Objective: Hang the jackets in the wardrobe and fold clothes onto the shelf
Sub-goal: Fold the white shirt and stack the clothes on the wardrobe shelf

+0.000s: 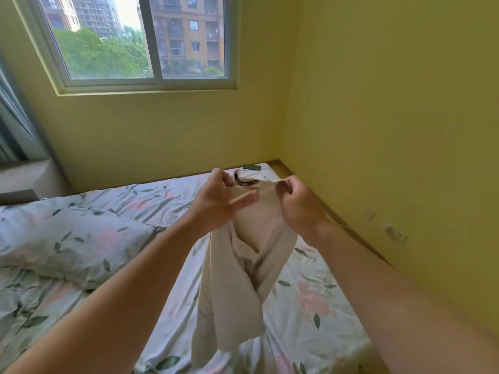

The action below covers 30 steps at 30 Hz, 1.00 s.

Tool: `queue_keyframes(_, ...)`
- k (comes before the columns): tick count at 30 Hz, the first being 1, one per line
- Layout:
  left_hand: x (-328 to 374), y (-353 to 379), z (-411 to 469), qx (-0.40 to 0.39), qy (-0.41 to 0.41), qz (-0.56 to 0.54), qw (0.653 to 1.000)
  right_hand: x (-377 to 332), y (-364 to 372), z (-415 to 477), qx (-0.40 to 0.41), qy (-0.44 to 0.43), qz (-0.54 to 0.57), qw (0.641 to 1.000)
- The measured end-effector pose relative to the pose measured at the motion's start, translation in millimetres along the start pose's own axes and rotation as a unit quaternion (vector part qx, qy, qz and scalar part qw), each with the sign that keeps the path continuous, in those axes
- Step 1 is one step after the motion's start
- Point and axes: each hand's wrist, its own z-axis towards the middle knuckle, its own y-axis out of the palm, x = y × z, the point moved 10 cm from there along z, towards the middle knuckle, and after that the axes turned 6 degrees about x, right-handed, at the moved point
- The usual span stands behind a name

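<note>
A beige garment (237, 279) with a brown-trimmed collar hangs in the air above the bed, held up by its top edge. My left hand (221, 201) pinches the top edge on the left between thumb and forefinger, its other fingers stretched out. My right hand (297, 203) grips the top edge on the right with curled fingers. The cloth drapes down in folds, and its lower end reaches the sheet. No wardrobe or shelf is in view.
The bed (310, 306) has a floral sheet, with a matching pillow (73, 238) on its left. A dark phone (252, 167) lies at the far corner of the bed. Yellow walls close in at the right and back, under a window (140, 39).
</note>
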Motion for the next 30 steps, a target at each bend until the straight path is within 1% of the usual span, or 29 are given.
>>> queue_keyframes(3,1,0,4,-0.045,0.041,0.061,0.996,-12,0,-1,-0.043,-0.012,-0.007,0.999)
queue_keyframes(5,10,-2,4,-0.053,0.105,0.116,0.986,-18,0,-2,-0.068,-0.031,-0.071,0.995)
queue_keyframes(7,15,-5,4,-0.056,0.148,0.166,0.973,-26,-6,-3,-0.055,-0.085,-0.18,0.978)
queue_keyframes(8,16,-6,3,-0.059,0.161,0.178,0.969,-29,-10,-3,-0.041,-0.105,-0.214,0.97)
queue_keyframes(11,19,-4,2,-0.07,0.191,0.189,0.961,-29,-22,1,-0.021,-0.109,-0.208,0.972)
queue_keyframes(13,11,-8,9,-0.046,0.187,0.194,0.962,-27,-34,6,0.001,-0.098,-0.199,0.975)
queue_keyframes(16,-9,-23,21,0.02,0.15,0.185,0.971,-23,-53,12,0.025,-0.068,-0.195,0.978)
queue_keyframes(17,-17,-25,23,0.028,0.132,0.172,0.976,-21,-57,13,0.024,-0.062,-0.197,0.978)
queue_keyframes(20,-37,-17,26,0.009,0.07,0.104,0.992,-15,-64,14,0.024,-0.051,-0.207,0.977)
queue_keyframes(21,-39,-14,25,0.01,0.065,0.109,0.992,-13,-66,15,0.029,-0.05,-0.216,0.975)
queue_keyframes(24,-34,-11,19,0.033,0.102,0.159,0.981,-9,-76,16,0.063,-0.048,-0.25,0.965)
queue_keyframes(25,-35,-6,15,0.014,0.118,0.172,0.978,-8,-81,17,0.076,-0.048,-0.256,0.963)
queue_keyframes(26,-38,2,12,-0.021,0.137,0.199,0.97,-6,-86,18,0.088,-0.048,-0.261,0.96)
queue_keyframes(28,-58,14,4,-0.097,0.162,0.289,0.938,-1,-93,18,0.099,-0.063,-0.302,0.946)
queue_keyframes(30,-92,8,2,-0.122,0.116,0.353,0.92,10,-90,16,0.071,-0.081,-0.352,0.93)
